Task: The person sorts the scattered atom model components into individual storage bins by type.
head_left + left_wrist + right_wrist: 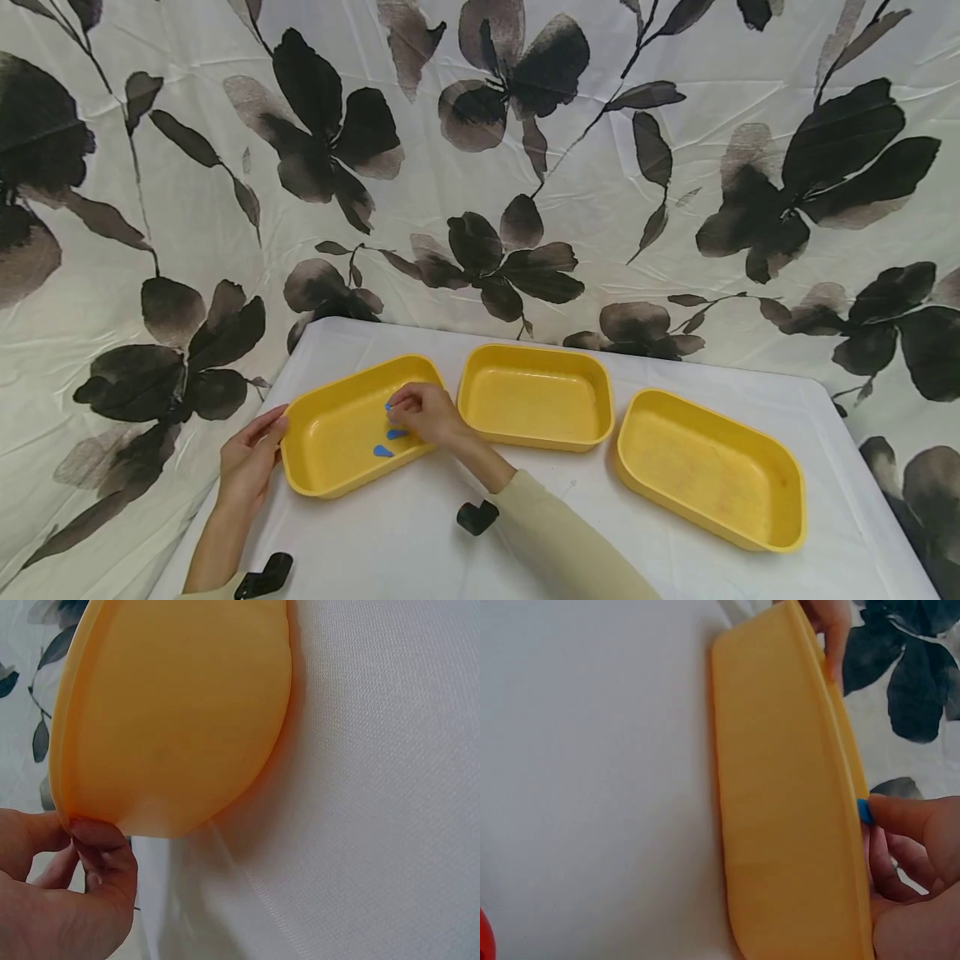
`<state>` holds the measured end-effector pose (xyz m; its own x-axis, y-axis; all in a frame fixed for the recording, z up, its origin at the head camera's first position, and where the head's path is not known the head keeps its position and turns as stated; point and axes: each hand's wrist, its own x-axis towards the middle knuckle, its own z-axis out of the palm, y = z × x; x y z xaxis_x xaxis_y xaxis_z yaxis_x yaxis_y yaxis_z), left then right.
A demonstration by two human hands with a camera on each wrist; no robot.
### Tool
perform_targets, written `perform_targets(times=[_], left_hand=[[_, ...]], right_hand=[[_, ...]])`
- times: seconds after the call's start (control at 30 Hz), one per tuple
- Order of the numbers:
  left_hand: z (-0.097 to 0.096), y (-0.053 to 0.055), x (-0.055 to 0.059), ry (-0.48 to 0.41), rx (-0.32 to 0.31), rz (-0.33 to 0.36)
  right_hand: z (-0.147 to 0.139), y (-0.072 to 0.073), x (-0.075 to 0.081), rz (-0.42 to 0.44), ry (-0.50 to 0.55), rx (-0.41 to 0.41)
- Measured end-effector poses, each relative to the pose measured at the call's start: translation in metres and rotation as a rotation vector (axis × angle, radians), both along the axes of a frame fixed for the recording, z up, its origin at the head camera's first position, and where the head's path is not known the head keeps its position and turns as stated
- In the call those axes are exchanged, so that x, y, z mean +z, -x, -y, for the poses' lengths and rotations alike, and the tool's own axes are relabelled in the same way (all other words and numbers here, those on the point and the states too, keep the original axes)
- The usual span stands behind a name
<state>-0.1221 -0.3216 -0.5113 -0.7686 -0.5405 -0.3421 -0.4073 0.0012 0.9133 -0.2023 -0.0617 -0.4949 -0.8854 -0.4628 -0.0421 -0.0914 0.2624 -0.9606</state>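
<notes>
**Right grip (426,411) pinches a blue piece (387,407) over the left tray (326,437)**

Thumb and fingertips close on the small piece, with a bit of blue showing past them. The left grip (249,465) pinches the left tray's rim at its outer end. That yellow tray sits near the far left corner of the surface (405,550), set at a slant; two more blue pieces (382,451) lie on its floor, toward the side facing the near edge. In the right wrist view the pinched piece shows just past the rim, so it is probably lifted off the tray floor.

The pieces look flat, drop-like and very light, and are unlikely to be fragile; whether they are stiff or rubbery cannot be told. On a smooth floor they may slide under a fingertip, so a thumb-and-finger pinch across the broader end should serve best. The tray looks like light, rigid plastic, easily nudged, and its rim is the natural hold.

The right forearm, in a pale sleeve (573,533), slants in from the near edge toward the far left corner, the hand reaching over the tray's right end with fingers bent. The left forearm comes up by the left edge. The middle tray (535,396) stands by the far edge, the right tray (708,467) toward the right edge.
</notes>
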Motion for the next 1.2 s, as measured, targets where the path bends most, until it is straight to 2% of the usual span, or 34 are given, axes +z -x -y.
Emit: perform_targets(times=[0.23,0.57,0.73,1.0,1.2], left_hand=[[0.002,-0.001,0.0,0.013,0.001,-0.001],[0.006,-0.001,-0.004,0.032,-0.02,0.003],[0.006,-0.002,-0.006,0.034,-0.023,0.005],[0.006,-0.001,-0.007,0.035,-0.024,-0.002],[0.005,-0.002,-0.006,0.023,-0.016,0.004]], right_hand=[[0.01,0.002,-0.003,-0.015,-0.091,0.045],[0.021,0.007,-0.011,-0.134,-0.183,0.051],[0.025,0.011,-0.018,-0.233,-0.244,0.01],[0.03,0.011,-0.02,-0.22,-0.322,-0.086],[0.03,0.01,-0.022,-0.316,-0.421,-0.12]])
